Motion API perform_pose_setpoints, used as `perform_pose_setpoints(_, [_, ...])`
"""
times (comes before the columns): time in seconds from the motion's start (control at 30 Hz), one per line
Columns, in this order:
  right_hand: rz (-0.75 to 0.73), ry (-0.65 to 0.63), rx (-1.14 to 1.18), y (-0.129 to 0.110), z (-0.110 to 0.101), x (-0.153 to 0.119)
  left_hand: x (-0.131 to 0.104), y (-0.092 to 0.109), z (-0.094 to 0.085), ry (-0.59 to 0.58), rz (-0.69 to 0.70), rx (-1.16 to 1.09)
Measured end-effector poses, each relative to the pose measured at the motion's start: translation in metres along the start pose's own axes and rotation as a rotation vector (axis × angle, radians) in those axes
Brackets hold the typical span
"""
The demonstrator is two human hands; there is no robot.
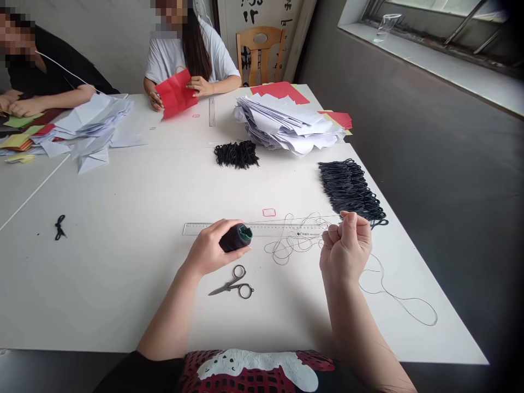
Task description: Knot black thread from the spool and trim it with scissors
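Observation:
My left hand [213, 246] is wrapped round a dark thread spool [235, 238] with a green core, held above the table. My right hand [347, 243] is closed in a pinch on the thin dark thread [301, 217], which stretches between it and the spool. Loose loops of thread lie over and beside a clear ruler [262, 229], and more trail to the right of my right wrist. Scissors [233, 286] with partly spread blades rest below the spool. A bundle of black cord loops [351, 188] lies just beyond my right hand.
A smaller black cord pile [236, 154] and stacked white papers [289, 123] lie farther back. One black knotted cord [60, 227] is at left. Across the white table [123, 284], a person handles red paper [177, 94]; another person's arms rest near papers at the far left.

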State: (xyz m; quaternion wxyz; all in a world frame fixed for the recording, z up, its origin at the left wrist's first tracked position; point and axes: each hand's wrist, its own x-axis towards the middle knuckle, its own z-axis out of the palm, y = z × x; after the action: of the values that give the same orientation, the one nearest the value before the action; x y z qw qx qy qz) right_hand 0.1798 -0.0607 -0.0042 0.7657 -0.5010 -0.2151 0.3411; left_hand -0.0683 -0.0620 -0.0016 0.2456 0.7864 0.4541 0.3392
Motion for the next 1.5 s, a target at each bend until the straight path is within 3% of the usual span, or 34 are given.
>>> perform_pose_setpoints(0.1, [0.110, 0.032, 0.038, 0.001, -0.002, 0.004, 0.000, -0.001, -0.003, 0.049, -0.122, -0.166])
perform_pose_setpoints(0.2, [0.179, 0.029, 0.065, 0.003, -0.004, 0.006, 0.001, -0.005, -0.006, 0.213, -0.348, -0.483])
perform_pose_setpoints(0.37, [0.094, 0.045, 0.047, 0.000, -0.006, 0.006, 0.009, -0.013, -0.013, 0.556, -0.643, -0.923])
perform_pose_setpoints(0.47, [0.070, -0.075, -0.157, 0.002, -0.007, 0.005, 0.013, -0.015, -0.017, 0.654, -0.694, -1.102])
perform_pose_setpoints(0.53, [-0.079, -0.236, -0.473, 0.007, -0.006, 0.000, 0.014, -0.014, -0.017, 0.667, -0.711, -1.158])
perform_pose_setpoints(0.63, [-0.480, -0.392, -0.901, 0.017, -0.002, -0.014, 0.014, -0.008, -0.012, 0.629, -0.739, -1.164])
perform_pose_setpoints(0.67, [-0.574, -0.433, -0.948, 0.020, 0.000, -0.021, 0.014, -0.005, -0.009, 0.604, -0.745, -1.163])
perform_pose_setpoints(0.73, [-0.624, -0.581, -0.901, 0.023, 0.004, -0.037, 0.014, 0.002, -0.003, 0.549, -0.755, -1.178])
perform_pose_setpoints(0.9, [-0.345, -1.028, -0.667, 0.024, 0.010, -0.071, 0.015, 0.012, 0.011, 0.436, -0.811, -1.280])
perform_pose_setpoints(1.0, [-0.127, -1.165, -0.614, 0.027, 0.011, -0.080, 0.015, 0.013, 0.017, 0.393, -0.821, -1.322])
perform_pose_setpoints(1.07, [0.096, -1.226, -0.568, 0.029, 0.013, -0.081, 0.015, 0.014, 0.019, 0.368, -0.816, -1.311])
perform_pose_setpoints(1.17, [0.398, -1.230, -0.503, 0.030, 0.016, -0.080, 0.015, 0.014, 0.020, 0.425, -0.821, -1.214])
perform_pose_setpoints(1.3, [0.394, -1.096, -0.473, 0.028, 0.018, -0.077, 0.016, 0.010, 0.018, 0.585, -0.794, -1.121])
perform_pose_setpoints(1.5, [0.598, -1.125, -0.287, 0.022, 0.011, -0.061, 0.018, -0.003, 0.005, 0.701, -0.790, -1.193])
